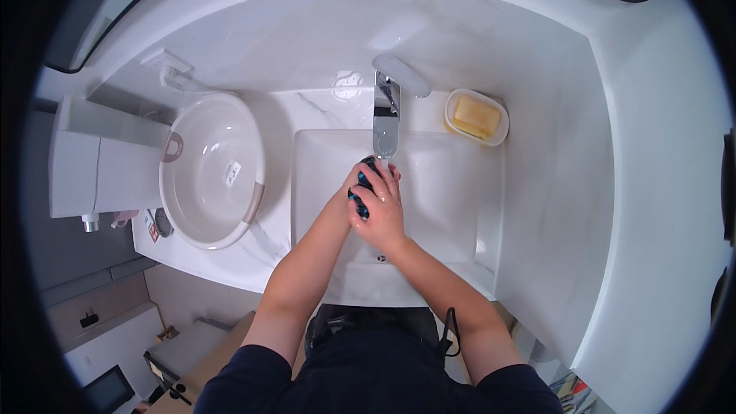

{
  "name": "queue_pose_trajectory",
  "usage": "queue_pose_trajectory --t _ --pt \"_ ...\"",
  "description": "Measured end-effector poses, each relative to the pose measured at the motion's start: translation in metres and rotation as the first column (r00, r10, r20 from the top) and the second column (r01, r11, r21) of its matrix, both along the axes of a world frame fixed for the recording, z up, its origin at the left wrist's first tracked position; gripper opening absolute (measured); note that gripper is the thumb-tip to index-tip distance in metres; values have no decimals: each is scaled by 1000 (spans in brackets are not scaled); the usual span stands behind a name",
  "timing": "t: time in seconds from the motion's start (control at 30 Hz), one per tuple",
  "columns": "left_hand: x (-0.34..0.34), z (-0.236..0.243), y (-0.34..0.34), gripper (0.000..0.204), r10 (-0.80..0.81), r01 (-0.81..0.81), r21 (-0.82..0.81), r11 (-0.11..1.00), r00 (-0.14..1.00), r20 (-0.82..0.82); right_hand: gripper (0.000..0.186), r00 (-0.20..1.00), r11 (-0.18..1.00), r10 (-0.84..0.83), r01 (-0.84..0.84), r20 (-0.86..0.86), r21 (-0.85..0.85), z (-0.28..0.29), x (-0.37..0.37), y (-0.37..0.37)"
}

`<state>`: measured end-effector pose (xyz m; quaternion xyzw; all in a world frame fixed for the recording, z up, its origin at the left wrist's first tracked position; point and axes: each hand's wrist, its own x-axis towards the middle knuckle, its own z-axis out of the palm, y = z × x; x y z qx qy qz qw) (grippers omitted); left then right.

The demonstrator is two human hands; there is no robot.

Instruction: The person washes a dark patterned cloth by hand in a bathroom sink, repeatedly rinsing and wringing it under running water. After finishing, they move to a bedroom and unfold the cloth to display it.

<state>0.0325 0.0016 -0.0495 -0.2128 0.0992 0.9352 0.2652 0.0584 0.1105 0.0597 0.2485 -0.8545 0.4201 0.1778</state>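
Both my hands are together over the white sink basin [445, 215], just below the spout of the chrome faucet [386, 134]. My right hand [386, 215] lies on top, wet, with its fingers curled around a small dark object with blue patches [363, 179]. What kind of thing it is cannot be made out. My left hand [353, 178] is beneath and beside it, pressed against the right hand; its fingers are mostly hidden. Water seems to run from the spout onto the hands. The faucet's lever [402, 75] is turned toward the right.
A white oval washbasin tub [211, 218] stands on the marbled counter [277, 253] at the left, beside a white box-shaped appliance [100, 172]. Behind the sink on the right sits a soap dish [500, 135] with a yellow bar of soap [475, 118]. A wall socket with a plug [169, 69] is at the back left.
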Motion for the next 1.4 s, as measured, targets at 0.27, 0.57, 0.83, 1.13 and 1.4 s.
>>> queue_pose_trajectory --t 0.27,0.57,0.83,1.13,1.4 --pt "-8 -17 40 30 232 -204 169 964 959 -165 18 985 996 -60 69 160 -54 -56 -40 11" --pt "-4 -1 15 46 -272 -46 -985 169 958 -92 29 280 346 559 776 780 -527 -85 -64 46" --pt "-7 44 -33 27 -399 -91 -976 198 902 -165 41 320 860 457 79 830 -504 -64 -63 67" --pt "-10 85 -51 36 -478 -123 -976 178 856 -195 22 510 972 232 -101 828 -210 -40 -82 78" --pt "-9 61 -53 58 -361 -174 -968 182 904 -231 24 624 966 177 37 761 -255 -42 -66 78"
